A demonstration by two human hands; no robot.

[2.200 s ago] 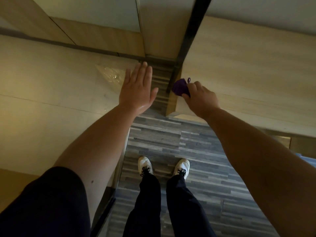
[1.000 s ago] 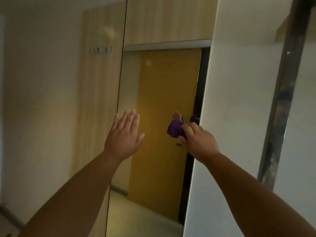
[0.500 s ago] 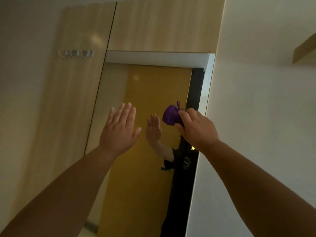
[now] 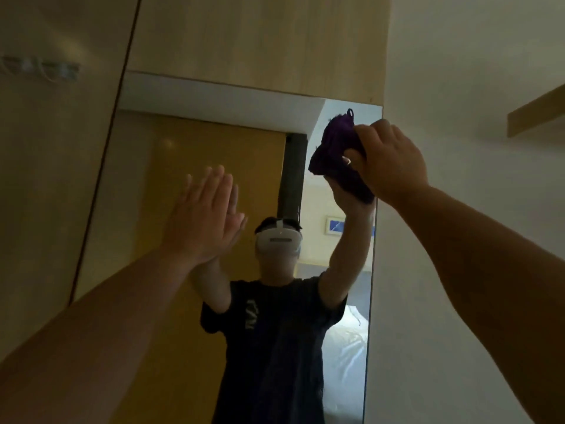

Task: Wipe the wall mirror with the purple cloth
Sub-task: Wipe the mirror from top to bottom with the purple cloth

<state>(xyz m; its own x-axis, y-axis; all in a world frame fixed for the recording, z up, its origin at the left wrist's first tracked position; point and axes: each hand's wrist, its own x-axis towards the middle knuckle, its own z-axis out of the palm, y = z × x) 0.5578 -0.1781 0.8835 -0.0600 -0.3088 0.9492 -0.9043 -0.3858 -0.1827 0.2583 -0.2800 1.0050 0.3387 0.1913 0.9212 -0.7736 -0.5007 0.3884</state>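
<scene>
Up near the mirror's top right corner, my right hand [image 4: 389, 162] is closed around the purple cloth [image 4: 337, 153], which is bunched into a dark wad and pressed to the glass; a small loop of fabric sticks up from the top of the wad. The wall mirror [image 4: 171, 228] is a tall pane set between a pale wooden panel [image 4: 52, 185] on the left and a cream wall [image 4: 464, 209] on the right, with a wooden cabinet front [image 4: 260, 41] above it. My left hand [image 4: 203, 215] is held up flat, fingers straight and together, holding nothing, palm toward the glass about halfway across the pane and lower than the cloth; I cannot tell whether the palm actually touches the surface. Both forearms come in from the bottom corners of the head view, bare. In the glass I see the reflection of a person in a dark T-shirt wearing a white headset [image 4: 278, 238], arms raised to match mine, with a yellow door behind and a bed with white sheets at the lower right. A row of wall hooks [image 4: 39, 70] sits on the wooden panel at the upper left, and the end of a wooden shelf [image 4: 538, 113] juts from the cream wall at the upper right.
</scene>
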